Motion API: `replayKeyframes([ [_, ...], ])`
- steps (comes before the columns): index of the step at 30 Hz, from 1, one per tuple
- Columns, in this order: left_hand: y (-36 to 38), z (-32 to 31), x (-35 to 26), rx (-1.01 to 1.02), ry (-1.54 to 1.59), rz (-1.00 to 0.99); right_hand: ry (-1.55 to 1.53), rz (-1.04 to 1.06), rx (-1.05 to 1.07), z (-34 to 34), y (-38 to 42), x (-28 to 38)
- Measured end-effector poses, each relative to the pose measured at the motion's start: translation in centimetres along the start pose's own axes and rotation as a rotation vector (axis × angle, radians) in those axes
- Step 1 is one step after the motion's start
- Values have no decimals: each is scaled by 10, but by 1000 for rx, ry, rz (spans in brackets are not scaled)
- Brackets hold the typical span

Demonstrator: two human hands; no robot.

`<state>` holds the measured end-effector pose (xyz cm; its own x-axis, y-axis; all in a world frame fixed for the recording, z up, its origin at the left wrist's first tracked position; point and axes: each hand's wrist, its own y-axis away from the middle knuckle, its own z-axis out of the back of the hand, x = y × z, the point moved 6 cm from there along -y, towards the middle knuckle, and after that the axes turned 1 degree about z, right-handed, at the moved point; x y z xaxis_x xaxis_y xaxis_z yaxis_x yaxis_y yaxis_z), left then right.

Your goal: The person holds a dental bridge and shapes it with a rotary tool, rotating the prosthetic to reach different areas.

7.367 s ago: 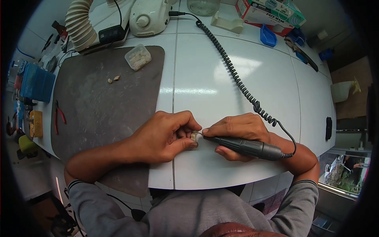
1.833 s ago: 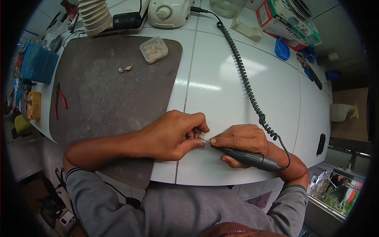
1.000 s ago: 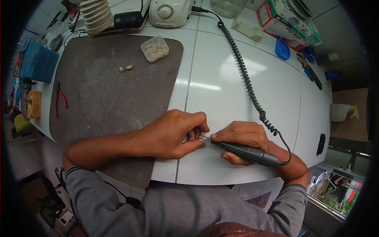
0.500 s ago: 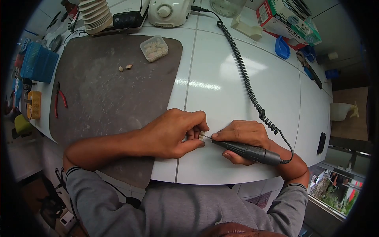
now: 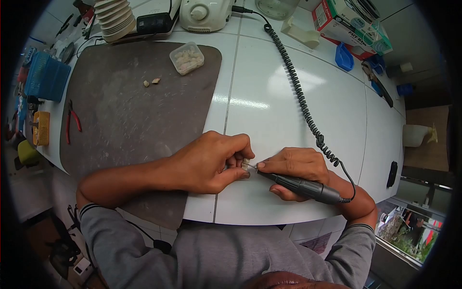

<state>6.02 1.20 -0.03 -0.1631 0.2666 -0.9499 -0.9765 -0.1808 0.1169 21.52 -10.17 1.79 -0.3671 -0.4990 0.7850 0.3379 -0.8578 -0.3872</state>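
My left hand (image 5: 214, 161) pinches a small cream-coloured piece (image 5: 245, 165) between thumb and fingers, near the front of the white tiled table. It looks like a dental piece, mostly hidden by the fingertips. Closed around a black rotary handpiece (image 5: 308, 188) is my right hand (image 5: 296, 166). The handpiece's thin metal bit (image 5: 252, 166) reaches to the cream-coloured piece and appears to touch it. From the tool's back end, a coiled black cord (image 5: 298, 91) runs to a white control unit (image 5: 206, 14) at the back.
On the brown mat (image 5: 130, 120) are a clear tub (image 5: 187, 59) of pale pieces, two loose bits (image 5: 151, 82) and red-handled pliers (image 5: 73, 120). A blue basket (image 5: 47, 76) stands at left. At back right are a box (image 5: 349, 26) and a blue tray (image 5: 344, 58).
Almost nothing differs. The handpiece's back end has shifted very slightly downward, and both hands keep their hold.
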Motion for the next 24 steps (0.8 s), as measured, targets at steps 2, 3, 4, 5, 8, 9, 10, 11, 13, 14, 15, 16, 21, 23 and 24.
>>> replayKeyframes([
  [2,0,0,0,-2,1,1,4,0,-3,0,0,0],
  [3,0,0,0,-1,5,7,15,-12,-4,1,-2,0],
  [4,0,0,0,1,9,12,26,-26,-5,2,-2,1],
  [5,0,0,0,-2,6,8,15,-8,-5,1,-1,1],
  [8,0,0,0,-7,4,3,8,30,11,-1,-1,1],
  [9,-1,0,-1,-5,7,7,16,13,6,0,-2,1],
  [10,-1,0,-1,-1,11,11,23,-5,0,1,-2,1],
  [11,-1,0,-1,-2,8,1,30,-24,-6,2,-1,1],
  [13,0,0,-1,-4,2,-19,4,-8,0,0,1,0],
  [14,-1,0,-1,-2,2,-13,-8,2,3,-1,1,-1],
  [15,-1,0,0,0,3,-6,-3,-12,-1,0,1,-1],
  [16,-1,0,0,4,4,1,3,-27,-5,1,-1,0],
  [21,0,0,0,-12,-13,-21,6,-3,22,0,0,0],
  [23,0,0,0,-12,-18,-20,6,-12,12,1,0,0],
  [24,0,0,0,-11,-22,-17,1,-10,14,0,0,0],
])
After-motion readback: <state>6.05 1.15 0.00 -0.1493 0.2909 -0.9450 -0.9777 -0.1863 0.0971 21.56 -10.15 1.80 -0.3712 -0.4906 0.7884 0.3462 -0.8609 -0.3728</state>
